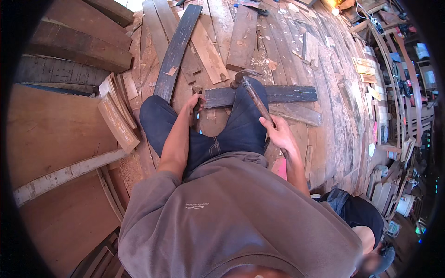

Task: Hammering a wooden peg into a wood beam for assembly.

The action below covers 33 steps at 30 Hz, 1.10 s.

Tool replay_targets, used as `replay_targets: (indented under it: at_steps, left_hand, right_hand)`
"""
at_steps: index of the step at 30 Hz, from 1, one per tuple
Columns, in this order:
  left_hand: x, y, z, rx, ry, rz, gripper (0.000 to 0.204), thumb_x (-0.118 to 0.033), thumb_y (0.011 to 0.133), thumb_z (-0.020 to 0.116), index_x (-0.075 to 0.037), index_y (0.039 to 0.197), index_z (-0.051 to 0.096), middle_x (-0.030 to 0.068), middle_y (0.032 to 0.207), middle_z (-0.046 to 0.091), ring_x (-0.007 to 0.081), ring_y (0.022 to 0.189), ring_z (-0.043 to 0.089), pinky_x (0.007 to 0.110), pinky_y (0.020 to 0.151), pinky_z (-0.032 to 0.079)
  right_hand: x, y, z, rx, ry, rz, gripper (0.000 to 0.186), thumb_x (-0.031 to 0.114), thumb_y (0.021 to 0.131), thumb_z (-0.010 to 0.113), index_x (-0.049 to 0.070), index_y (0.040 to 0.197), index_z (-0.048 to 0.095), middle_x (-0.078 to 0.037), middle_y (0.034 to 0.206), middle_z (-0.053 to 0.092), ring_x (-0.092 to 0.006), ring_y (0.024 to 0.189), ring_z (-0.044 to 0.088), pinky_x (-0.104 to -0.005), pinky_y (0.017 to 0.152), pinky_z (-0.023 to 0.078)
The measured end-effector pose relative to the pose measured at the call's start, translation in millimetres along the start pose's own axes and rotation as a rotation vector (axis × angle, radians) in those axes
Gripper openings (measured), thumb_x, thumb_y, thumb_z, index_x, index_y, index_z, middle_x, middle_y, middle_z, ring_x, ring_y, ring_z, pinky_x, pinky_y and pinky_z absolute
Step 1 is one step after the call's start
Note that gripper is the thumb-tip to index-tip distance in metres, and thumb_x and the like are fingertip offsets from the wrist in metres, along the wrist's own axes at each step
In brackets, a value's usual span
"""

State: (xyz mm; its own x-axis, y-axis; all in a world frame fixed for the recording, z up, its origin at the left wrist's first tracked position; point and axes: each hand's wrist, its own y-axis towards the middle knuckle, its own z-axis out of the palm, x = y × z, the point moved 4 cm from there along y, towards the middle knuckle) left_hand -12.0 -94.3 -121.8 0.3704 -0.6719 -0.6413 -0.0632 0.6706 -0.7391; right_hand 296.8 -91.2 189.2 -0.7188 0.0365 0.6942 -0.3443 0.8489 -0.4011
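Observation:
My right hand [277, 130] grips the handle of a worn claw hammer [254, 95], its head raised over my right knee. My left hand [196, 103] is closed round a short dark upright tool [197, 112], which looks like a chisel, at the left end of a dark weathered plank [293, 94]. That plank lies crosswise between and behind my bent knees. Another long dark plank [179, 46] runs away from my left knee. The lower end of the tool in my left hand is too small to make out clearly.
Loose boards [242, 37] lie on the plank floor [333, 139]. At left stand plywood panels [55, 120], thick beams [79, 41] and stacked offcuts [118, 116]. Cluttered racks [403, 92] line the right side. Another person [352, 208] is close by at my lower right.

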Motion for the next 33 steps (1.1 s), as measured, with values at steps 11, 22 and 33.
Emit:
replay_targets:
  at_steps: [11, 22, 33]
  left_hand:
    - [31, 4, 5, 0.029, -0.279, -0.232, 0.013, -0.017, 0.068, 0.063, -0.007, 0.072, 0.055, 0.0059, 0.061, 0.054, 0.0192, 0.048, 0.054, 0.035, 0.048, 0.052]
    - [32, 6, 9, 0.05, -0.214, -0.253, 0.013, -0.014, 0.068, 0.062, -0.008, 0.076, 0.055, 0.0044, 0.064, 0.054, 0.0171, 0.046, 0.05, 0.035, 0.048, 0.051]
    - [34, 3, 10, 0.117, -0.279, -0.297, 0.02, -0.018, 0.071, 0.067, -0.008, 0.077, 0.051, 0.0053, 0.063, 0.052, 0.0183, 0.046, 0.05, 0.036, 0.048, 0.05]
  right_hand:
    - [-4, -6, 5, 0.001, 0.021, -0.025, 0.04, 0.032, 0.091, 0.058, -0.002, 0.07, 0.052, -0.003, 0.054, 0.037, -0.0119, 0.053, 0.036, -0.0334, 0.05, 0.031]
    - [-9, -7, 0, 0.005, 0.042, -0.008, 0.041, 0.032, 0.091, 0.058, -0.003, 0.071, 0.053, -0.003, 0.054, 0.039, -0.0121, 0.053, 0.037, -0.0335, 0.05, 0.031]
    - [-12, -5, 0, -0.009, 0.006, -0.03, 0.043, 0.035, 0.09, 0.058, -0.003, 0.071, 0.053, -0.007, 0.054, 0.041, -0.0155, 0.053, 0.04, -0.0349, 0.052, 0.034]
